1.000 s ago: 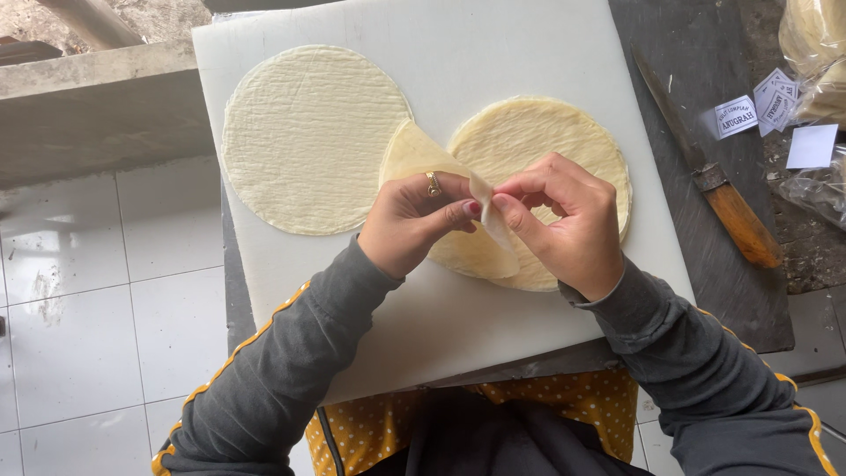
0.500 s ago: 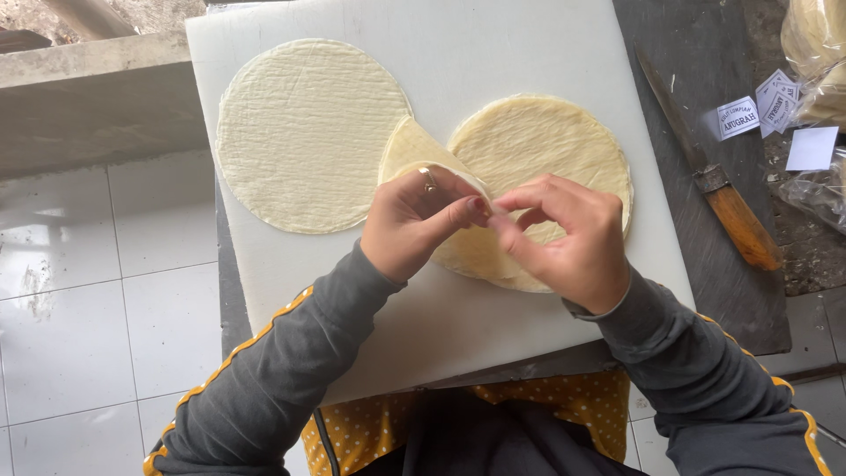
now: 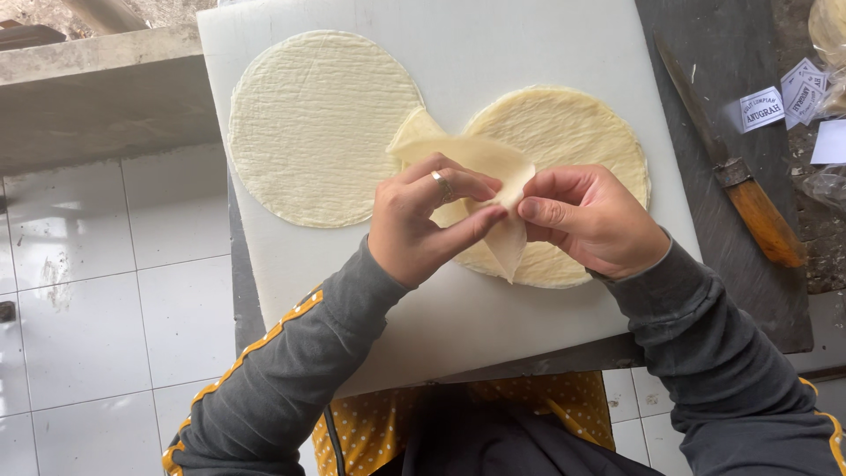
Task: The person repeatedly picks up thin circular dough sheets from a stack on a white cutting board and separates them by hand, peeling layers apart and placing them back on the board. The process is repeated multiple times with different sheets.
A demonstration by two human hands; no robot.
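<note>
Two round, pale-yellow thin wrappers lie on a white cutting board (image 3: 529, 35). The left wrapper (image 3: 322, 123) lies flat. The right stack of wrappers (image 3: 573, 132) has its top sheet (image 3: 480, 159) peeled up and folded over at the left edge. My left hand (image 3: 423, 220), with a ring on one finger, pinches that lifted sheet from the left. My right hand (image 3: 590, 220) pinches it from the right, fingertips nearly meeting. A flap of the sheet hangs down between the two hands.
A knife with a wooden handle (image 3: 762, 220) lies on the dark table (image 3: 705, 53) to the right of the board. Small paper labels (image 3: 762, 107) and plastic bags sit at the far right. White floor tiles (image 3: 106, 300) show at the left.
Both hands have pulled the top sheet further off the right stack; more of it is lifted and a flap now hangs between the fingers.
</note>
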